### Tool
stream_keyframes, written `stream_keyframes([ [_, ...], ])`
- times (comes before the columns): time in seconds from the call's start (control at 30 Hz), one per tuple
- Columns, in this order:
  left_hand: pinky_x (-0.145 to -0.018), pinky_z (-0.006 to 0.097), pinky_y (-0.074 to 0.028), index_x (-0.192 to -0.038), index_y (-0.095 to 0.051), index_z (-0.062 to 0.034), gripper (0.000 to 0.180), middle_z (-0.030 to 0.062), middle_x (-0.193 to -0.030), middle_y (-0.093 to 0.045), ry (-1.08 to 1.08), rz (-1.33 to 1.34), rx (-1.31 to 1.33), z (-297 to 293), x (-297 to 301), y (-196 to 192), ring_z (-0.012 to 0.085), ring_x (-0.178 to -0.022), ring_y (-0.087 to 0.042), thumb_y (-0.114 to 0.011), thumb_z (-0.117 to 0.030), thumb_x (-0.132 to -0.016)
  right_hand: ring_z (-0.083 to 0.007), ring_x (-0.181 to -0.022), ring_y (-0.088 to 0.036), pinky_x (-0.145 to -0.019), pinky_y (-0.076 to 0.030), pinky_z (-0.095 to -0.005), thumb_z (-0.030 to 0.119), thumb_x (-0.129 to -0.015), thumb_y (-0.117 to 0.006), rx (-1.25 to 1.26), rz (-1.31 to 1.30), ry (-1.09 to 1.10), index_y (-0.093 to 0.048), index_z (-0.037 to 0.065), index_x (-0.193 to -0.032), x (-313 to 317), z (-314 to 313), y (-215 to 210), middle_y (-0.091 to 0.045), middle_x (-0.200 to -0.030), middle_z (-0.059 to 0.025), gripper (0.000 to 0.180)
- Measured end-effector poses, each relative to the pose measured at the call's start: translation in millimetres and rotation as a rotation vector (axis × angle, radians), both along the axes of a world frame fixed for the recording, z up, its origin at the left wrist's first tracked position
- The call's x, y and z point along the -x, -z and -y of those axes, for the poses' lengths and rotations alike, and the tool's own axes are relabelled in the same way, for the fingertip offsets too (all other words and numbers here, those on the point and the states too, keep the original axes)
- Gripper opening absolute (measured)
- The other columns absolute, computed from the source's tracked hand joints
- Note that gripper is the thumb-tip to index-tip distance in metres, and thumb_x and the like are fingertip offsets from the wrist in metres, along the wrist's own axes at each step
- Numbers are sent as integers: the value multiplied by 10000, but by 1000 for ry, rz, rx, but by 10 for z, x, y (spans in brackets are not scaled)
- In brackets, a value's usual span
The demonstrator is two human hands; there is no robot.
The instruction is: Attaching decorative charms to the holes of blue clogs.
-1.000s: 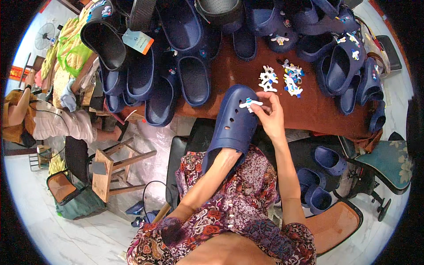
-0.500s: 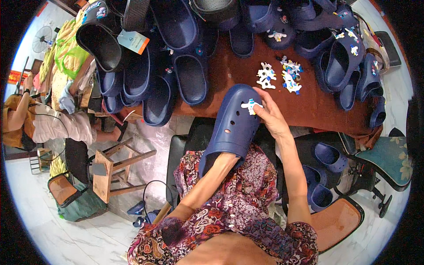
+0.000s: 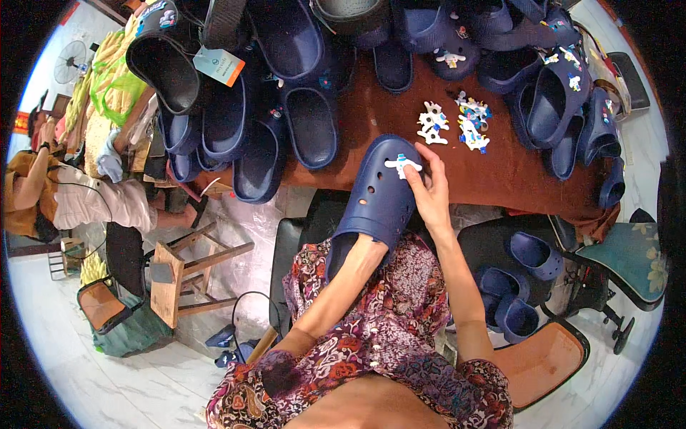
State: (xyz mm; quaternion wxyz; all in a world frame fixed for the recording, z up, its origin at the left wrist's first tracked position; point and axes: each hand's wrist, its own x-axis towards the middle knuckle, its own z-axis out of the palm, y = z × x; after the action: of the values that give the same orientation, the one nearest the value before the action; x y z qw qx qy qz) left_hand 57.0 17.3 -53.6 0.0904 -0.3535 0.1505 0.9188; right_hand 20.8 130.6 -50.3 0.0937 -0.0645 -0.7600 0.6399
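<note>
A navy foam clog (image 3: 366, 211), with round holes across its upper, is held up over my lap with its toe toward the table. My left hand (image 3: 370, 248) reaches through its opening and holds it from inside; the fingers are hidden there. A small white figure-shaped shoe charm (image 3: 399, 165) with a blue top sits on the upper near the toe. My right hand (image 3: 431, 199) grips the clog's right side, thumb against the charm and fingers around the toe edge. More white charms lie on the brown-covered table (image 3: 368, 129) in two groups, one left (image 3: 432, 123) and one right (image 3: 474, 125).
Navy and black clogs crowd the table's back and sides, one with a hanging tag (image 3: 218, 66). Several navy clogs (image 3: 518, 318) rest on a dark seat at right, near an office chair (image 3: 622, 261). A wooden stool (image 3: 168, 286) and another person's arm (image 3: 32, 182) are at left.
The clog has turned slightly, so its upper and the charm face me more. My right hand has shifted a little left and down, its thumb still at the charm.
</note>
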Motion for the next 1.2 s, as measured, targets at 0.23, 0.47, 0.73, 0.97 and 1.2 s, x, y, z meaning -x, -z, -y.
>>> stream_keyframes([
  [0.23,-1046,378,-432,-1331,-504,-79,390,79,-1329,-562,3,10,-17,33,-14,-28,212,-1201,-546,-448,-306,-1018,-258,-1213,-515,-1012,-413,-349,93,-815,-744,-174,-191,41,-628,50,-1200,-94,81,-73,-539,-1287,-147,405],
  [0.47,-1052,380,-428,-1334,-502,-79,395,80,-1335,-559,-5,19,-35,18,16,-53,212,-1207,-543,-445,-310,-1019,-248,-1172,-537,-987,-424,-356,96,-826,-738,-121,-167,96,-656,46,-1103,-79,176,-76,-552,-1265,-153,293],
  [0.73,-1059,381,-423,-1337,-500,-79,399,80,-1341,-556,-7,25,-51,-18,-29,-98,214,-1215,-540,-441,-314,-1020,-284,-1149,-544,-989,-425,-378,102,-812,-747,-165,-174,146,-648,43,-1070,-61,238,-100,-559,-1223,-171,283],
  [0.97,-1065,383,-419,-1340,-499,-79,403,81,-1347,-553,62,4,-92,125,-62,-171,214,-1221,-537,-437,-318,-1021,-310,-1181,-524,-1004,-414,-405,117,-792,-756,-240,-217,126,-651,46,-1072,-3,268,-68,-573,-1175,-162,307],
  [1.2,-1070,384,-415,-1343,-497,-79,408,81,-1353,-550,110,-7,-130,42,281,-242,215,-1227,-534,-433,-322,-1022,-318,-1181,-516,-1011,-404,-410,138,-778,-768,-254,-263,112,-642,54,-1090,215,191,-99,-557,-1182,-164,347],
])
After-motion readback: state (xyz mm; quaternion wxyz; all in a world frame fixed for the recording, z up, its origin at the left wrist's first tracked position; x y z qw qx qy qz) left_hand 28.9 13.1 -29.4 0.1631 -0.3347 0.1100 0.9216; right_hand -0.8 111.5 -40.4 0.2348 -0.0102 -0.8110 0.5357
